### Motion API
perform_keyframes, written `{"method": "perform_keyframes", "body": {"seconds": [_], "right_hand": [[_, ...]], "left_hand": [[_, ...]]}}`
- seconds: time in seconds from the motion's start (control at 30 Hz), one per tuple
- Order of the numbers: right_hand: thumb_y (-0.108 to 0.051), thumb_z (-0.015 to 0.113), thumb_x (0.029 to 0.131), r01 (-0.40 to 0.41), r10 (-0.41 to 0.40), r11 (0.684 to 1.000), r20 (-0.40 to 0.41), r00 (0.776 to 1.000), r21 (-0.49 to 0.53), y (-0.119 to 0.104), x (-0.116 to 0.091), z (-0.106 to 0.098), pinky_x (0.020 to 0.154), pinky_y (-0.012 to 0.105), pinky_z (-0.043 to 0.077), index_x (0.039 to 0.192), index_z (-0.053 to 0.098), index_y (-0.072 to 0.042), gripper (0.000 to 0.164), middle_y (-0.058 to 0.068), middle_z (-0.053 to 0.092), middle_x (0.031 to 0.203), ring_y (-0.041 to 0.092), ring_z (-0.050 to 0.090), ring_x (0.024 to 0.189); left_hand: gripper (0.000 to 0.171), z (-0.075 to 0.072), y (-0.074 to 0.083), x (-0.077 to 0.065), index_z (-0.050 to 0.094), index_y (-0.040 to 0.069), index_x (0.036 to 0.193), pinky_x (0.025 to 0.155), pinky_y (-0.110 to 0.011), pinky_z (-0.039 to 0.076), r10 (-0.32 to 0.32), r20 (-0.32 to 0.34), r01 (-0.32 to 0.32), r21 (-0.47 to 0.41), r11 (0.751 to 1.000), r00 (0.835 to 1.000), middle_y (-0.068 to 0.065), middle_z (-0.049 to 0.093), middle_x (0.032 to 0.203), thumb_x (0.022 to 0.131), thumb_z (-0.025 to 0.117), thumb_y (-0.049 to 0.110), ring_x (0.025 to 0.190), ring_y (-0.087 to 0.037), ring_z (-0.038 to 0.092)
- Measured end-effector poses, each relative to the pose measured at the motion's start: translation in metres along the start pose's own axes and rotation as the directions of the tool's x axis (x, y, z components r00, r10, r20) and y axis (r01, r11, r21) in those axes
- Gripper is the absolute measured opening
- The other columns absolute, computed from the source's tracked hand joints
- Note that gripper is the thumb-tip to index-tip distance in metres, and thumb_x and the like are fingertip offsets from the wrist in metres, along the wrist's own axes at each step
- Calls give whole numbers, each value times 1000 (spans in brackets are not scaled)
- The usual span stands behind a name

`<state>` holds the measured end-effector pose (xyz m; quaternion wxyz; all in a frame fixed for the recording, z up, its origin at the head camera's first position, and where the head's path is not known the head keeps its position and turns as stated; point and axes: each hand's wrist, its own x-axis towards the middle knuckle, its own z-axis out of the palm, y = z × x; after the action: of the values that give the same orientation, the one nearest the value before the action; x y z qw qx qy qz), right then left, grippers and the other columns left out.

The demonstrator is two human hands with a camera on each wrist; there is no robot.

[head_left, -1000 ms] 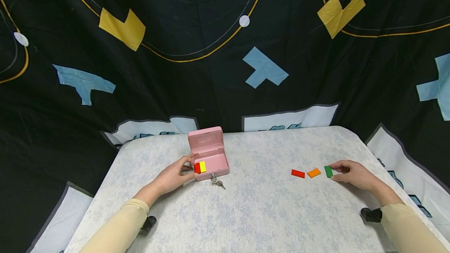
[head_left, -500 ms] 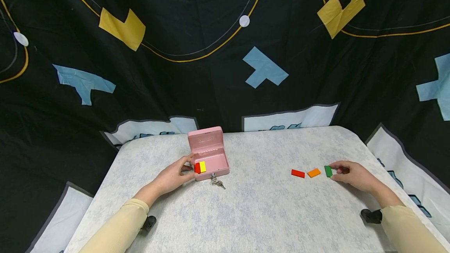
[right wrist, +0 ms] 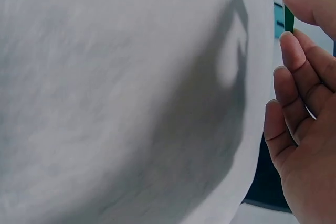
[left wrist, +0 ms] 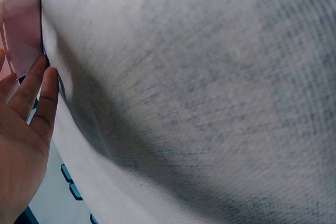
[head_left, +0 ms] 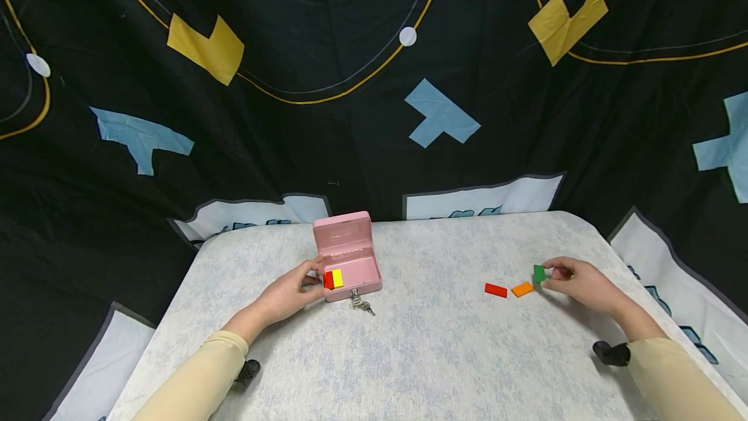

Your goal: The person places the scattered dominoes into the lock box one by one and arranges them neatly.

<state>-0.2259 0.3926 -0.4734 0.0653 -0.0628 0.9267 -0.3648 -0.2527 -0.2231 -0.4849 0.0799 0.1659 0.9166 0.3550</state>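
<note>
A small pink cash box (head_left: pixel 352 286) stands on the table with its lid raised. My left hand (head_left: pixel 287 292) holds the box at its left side, thumb at the front corner and fingers toward the back. Inside, at the left end, lie a red block (head_left: pixel 328 279) and a yellow block (head_left: pixel 337 277). At the right, my right hand (head_left: pixel 586 284) pinches a flat green block (head_left: pixel 539 273) between thumb and fingertips, lifted off the table. In the right wrist view the green block (right wrist: pixel 288 9) appears edge-on.
To the left of the right hand, an orange block (head_left: pixel 523 289) and another red block (head_left: pixel 496 290) lie on the table (head_left: pixel 421 343). Keys (head_left: pixel 363 305) hang from the box's front lock. A black curtain (head_left: pixel 350 148) rises behind the table.
My right hand has raised the green block off the table and shifted slightly left with it. The left hand and the box stay as they were.
</note>
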Motion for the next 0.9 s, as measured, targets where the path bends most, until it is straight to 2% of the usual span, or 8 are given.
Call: {"method": "perform_keyframes", "body": {"seconds": [0.3, 0.57, 0.9], "right_hand": [[-32, 77, 93, 61, -62, 998, -20, 998, -25, -26, 9, 5, 61, 29, 40, 128, 62, -2, 48, 6, 56, 94, 20, 49, 87], [-32, 77, 92, 109, -109, 994, -10, 994, -9, -47, 20, 15, 59, 29, 40, 126, 63, -3, 47, 4, 58, 92, 22, 51, 87], [-33, 78, 92, 112, -112, 994, 34, 993, 5, -72, 29, 25, 56, 28, 42, 125, 65, -7, 44, 4, 59, 92, 25, 51, 92]], "left_hand": [[34, 1, 1, 0, 54, 18, 120, 99, -47, 51, 2, 2, -2, -9, 1000, 1000, -2, 32, 166, 97, 73, 35, 122, -23, 63], [37, -2, 0, 2, 55, 20, 120, 96, -44, 53, -3, 18, 3, 3, 1000, 1000, -4, 31, 166, 95, 74, 41, 121, -23, 63], [37, -2, -1, 3, 56, 19, 119, 96, -43, 54, 9, 20, -10, 24, 1000, 1000, -5, 29, 167, 95, 75, 41, 121, -23, 63]]}}
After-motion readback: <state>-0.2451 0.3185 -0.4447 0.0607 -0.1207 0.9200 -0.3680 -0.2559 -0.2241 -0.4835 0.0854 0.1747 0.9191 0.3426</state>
